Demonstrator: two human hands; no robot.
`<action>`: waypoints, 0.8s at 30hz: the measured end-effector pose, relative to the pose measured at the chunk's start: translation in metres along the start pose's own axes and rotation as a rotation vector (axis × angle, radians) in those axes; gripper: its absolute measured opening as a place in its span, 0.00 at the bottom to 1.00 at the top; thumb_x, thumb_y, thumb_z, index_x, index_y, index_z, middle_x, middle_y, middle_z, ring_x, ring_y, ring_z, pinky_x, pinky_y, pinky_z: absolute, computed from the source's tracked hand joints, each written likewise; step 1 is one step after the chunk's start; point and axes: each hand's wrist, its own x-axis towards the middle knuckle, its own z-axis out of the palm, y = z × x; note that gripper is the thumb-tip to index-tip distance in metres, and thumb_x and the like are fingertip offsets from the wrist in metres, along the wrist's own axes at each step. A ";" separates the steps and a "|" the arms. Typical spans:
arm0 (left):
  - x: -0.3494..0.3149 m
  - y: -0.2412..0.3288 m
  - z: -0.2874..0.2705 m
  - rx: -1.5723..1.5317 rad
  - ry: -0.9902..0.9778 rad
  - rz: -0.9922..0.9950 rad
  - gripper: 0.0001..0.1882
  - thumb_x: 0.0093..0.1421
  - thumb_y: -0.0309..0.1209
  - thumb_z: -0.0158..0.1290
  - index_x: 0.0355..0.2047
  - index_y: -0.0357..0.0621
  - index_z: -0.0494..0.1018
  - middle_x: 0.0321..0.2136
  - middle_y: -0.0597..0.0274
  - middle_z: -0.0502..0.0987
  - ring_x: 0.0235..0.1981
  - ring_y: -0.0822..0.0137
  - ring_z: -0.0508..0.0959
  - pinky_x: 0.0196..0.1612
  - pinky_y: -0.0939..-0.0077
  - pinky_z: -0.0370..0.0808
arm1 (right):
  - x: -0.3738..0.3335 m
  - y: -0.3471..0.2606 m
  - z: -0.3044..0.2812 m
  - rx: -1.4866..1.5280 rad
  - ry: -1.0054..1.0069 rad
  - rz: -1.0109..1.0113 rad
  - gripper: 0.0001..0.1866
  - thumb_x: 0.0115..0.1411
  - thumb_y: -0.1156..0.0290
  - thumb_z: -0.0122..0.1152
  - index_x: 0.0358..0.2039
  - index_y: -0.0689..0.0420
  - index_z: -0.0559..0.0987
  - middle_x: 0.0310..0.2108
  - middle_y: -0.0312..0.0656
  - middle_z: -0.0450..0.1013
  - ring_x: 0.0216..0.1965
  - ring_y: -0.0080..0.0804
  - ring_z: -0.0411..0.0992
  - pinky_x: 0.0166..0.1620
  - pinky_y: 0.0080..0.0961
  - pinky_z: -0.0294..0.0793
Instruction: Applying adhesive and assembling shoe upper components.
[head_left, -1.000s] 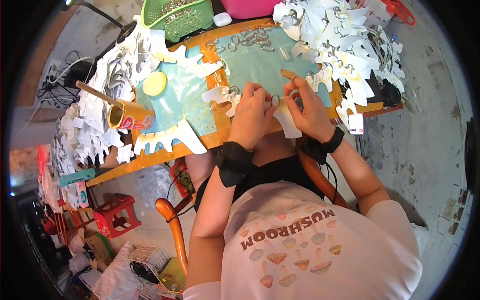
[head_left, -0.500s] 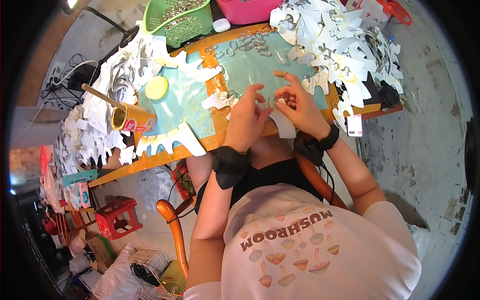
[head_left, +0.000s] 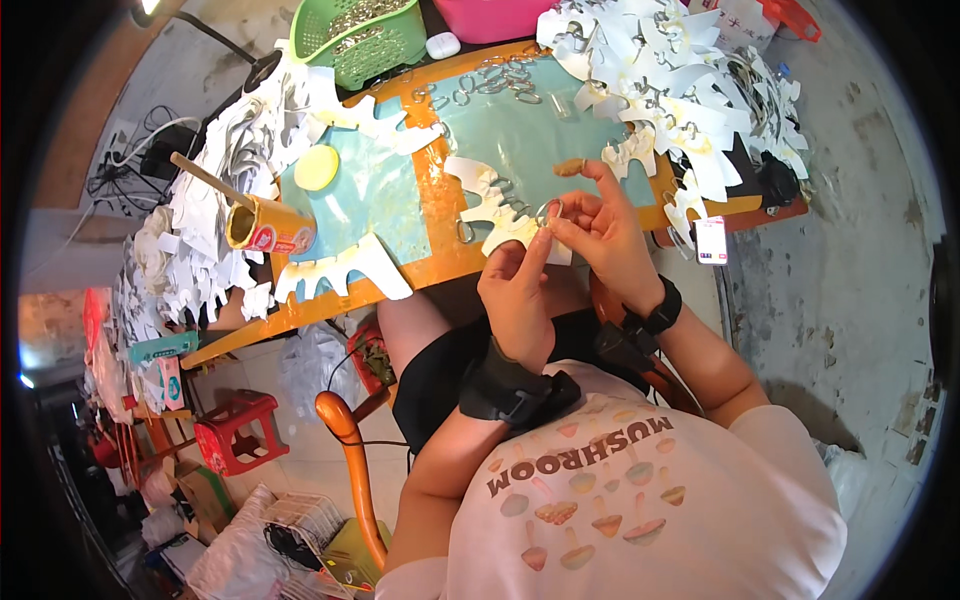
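Observation:
A white cut-out piece (head_left: 493,208) with yellowed tabs and several metal rings along it lies across the near edge of the table. My left hand (head_left: 520,292) is closed on its near end, thumb and fingertips pinched together. Just right of it, my right hand (head_left: 607,232) pinches a metal ring (head_left: 545,212) against a tab of the same piece. The fingertips of both hands nearly meet there. A tan cover is on one raised finger of my right hand. Exactly how the tab runs through the ring is too small to tell.
Loose rings (head_left: 500,80) lie at the table's back. Ringed white pieces (head_left: 670,85) are heaped right, plain ones (head_left: 225,165) left. A yellow can (head_left: 285,230) with a stick, a yellow disc (head_left: 317,168), a green basket (head_left: 385,45) and a phone (head_left: 711,242) stand around.
My left hand has moved toward me and turned at the wrist. The white piece has turned and shows more of its ringed tabs. My right hand stays nearly in place, slightly lower.

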 end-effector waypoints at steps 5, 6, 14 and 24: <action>-0.006 -0.014 0.001 0.027 0.049 0.095 0.08 0.58 0.28 0.63 0.35 0.38 0.76 0.31 0.74 0.73 0.28 0.83 0.67 0.32 0.87 0.64 | -0.011 0.014 -0.004 -0.251 0.092 -0.112 0.12 0.58 0.78 0.62 0.43 0.61 0.74 0.31 0.36 0.76 0.30 0.16 0.73 0.32 0.14 0.71; -0.006 -0.016 0.000 0.036 0.055 0.116 0.08 0.58 0.27 0.63 0.35 0.38 0.76 0.31 0.74 0.73 0.28 0.84 0.67 0.32 0.87 0.63 | -0.013 0.012 -0.003 -0.320 0.109 -0.120 0.10 0.57 0.78 0.62 0.40 0.62 0.75 0.29 0.37 0.76 0.29 0.17 0.74 0.32 0.15 0.71; -0.009 -0.013 0.000 0.327 0.142 0.418 0.08 0.57 0.23 0.62 0.29 0.31 0.74 0.24 0.73 0.71 0.24 0.84 0.66 0.27 0.88 0.62 | -0.015 0.007 0.004 -0.525 0.135 -0.180 0.07 0.54 0.76 0.64 0.33 0.63 0.77 0.22 0.41 0.76 0.23 0.24 0.75 0.29 0.20 0.73; -0.008 -0.016 -0.004 0.112 0.063 0.274 0.06 0.59 0.21 0.59 0.29 0.35 0.73 0.27 0.69 0.75 0.27 0.83 0.71 0.29 0.88 0.67 | -0.010 -0.003 -0.002 -0.636 0.012 -0.095 0.06 0.53 0.76 0.64 0.31 0.64 0.77 0.26 0.41 0.77 0.24 0.24 0.75 0.30 0.20 0.73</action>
